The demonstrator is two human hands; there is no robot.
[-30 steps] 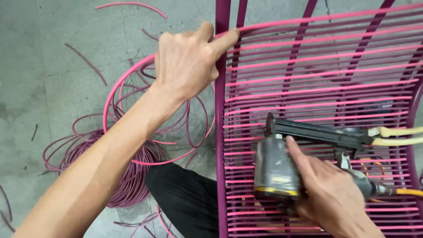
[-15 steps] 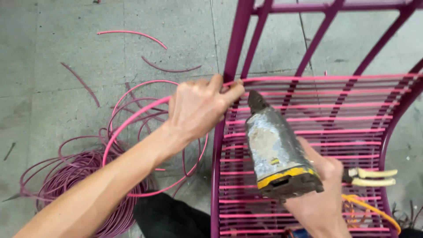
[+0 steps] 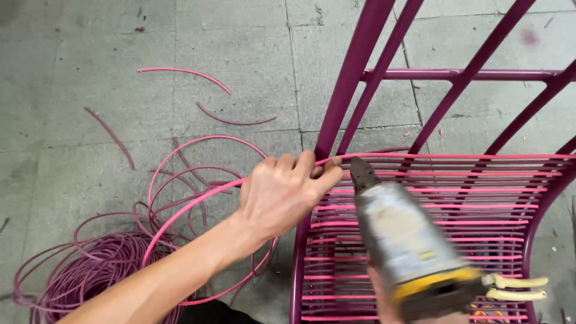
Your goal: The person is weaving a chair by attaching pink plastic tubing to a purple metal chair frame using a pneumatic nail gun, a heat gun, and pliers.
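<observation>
The left hand [image 3: 282, 195] was closed around a pink cord [image 3: 198, 204], pinching it between thumb and fingers against the left upright of a magenta metal chair frame [image 3: 348, 90]. The cord ran from that grip rightward along the top of the woven panel and, the other way, swept down and left past the forearm toward the floor [image 3: 78, 48].

The right hand [image 3: 384, 300] was mostly hidden behind a grey pneumatic tool [image 3: 402, 240] with a yellow band near its rear; only a sliver of the hand showed beneath the tool body at the bottom edge of the view, so the exact grip could not be told, though the hand carried the tool. The tool's dark nose pointed up and left, its tip just beside the left hand's fingertips and touching or nearly touching the top strand; which of the two could not be told because of blur. Two pale yellow hoses [image 3: 516, 288] left the tool's rear to the right.

The woven panel [image 3: 450, 204] consisted of many horizontal pink strands stretched between the frame's left upright and its curved right side. Above it the frame's bare bars rose and fanned out, joined by one crossbar.

On the grey tiled floor, to the left of the frame, lay a loose coil of cord [image 3: 90, 264] in pink and darker purple loops, near the bottom left corner. Several short cut offcuts [image 3: 186, 73] lay scattered farther up the floor, well apart from the coil.
</observation>
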